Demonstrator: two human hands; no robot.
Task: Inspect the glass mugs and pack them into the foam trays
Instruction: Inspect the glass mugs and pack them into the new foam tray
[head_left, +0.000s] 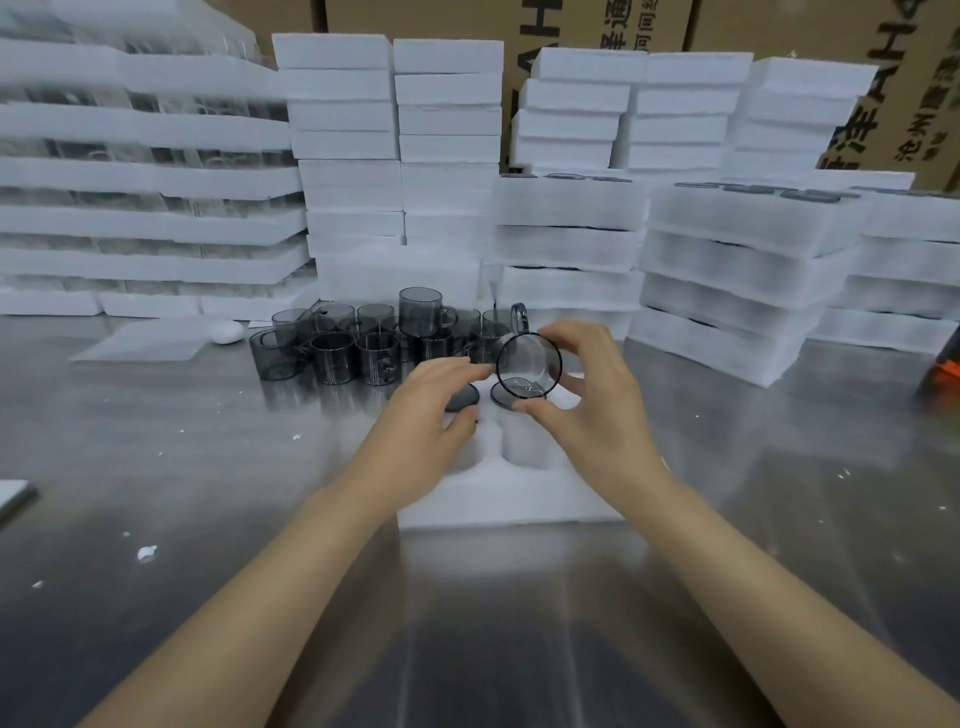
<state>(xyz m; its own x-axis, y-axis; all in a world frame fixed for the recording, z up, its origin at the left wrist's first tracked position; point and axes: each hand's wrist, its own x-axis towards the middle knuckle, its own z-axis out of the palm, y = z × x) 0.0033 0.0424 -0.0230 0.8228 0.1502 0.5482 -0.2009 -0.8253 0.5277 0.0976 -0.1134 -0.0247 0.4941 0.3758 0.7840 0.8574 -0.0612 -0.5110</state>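
A smoky grey glass mug (529, 365) is tipped on its side with its mouth toward me and its handle up. My right hand (592, 395) grips it, fingers over the top and thumb under the rim. My left hand (434, 410) hovers just left of it, fingertips near the rim, fingers relaxed. Below both hands lies a white foam tray (511, 493) with round pockets; two far pockets hold dark mugs (462, 399). Behind it, several more grey mugs (363, 343) stand in a cluster on the steel table.
Stacks of white foam trays (727, 291) rise at the right, back and left (145, 208). Cardboard boxes (623, 26) stand behind them. A loose foam sheet (150, 338) and a small white object (226, 331) lie at left. Foam crumbs dot the steel table (208, 493).
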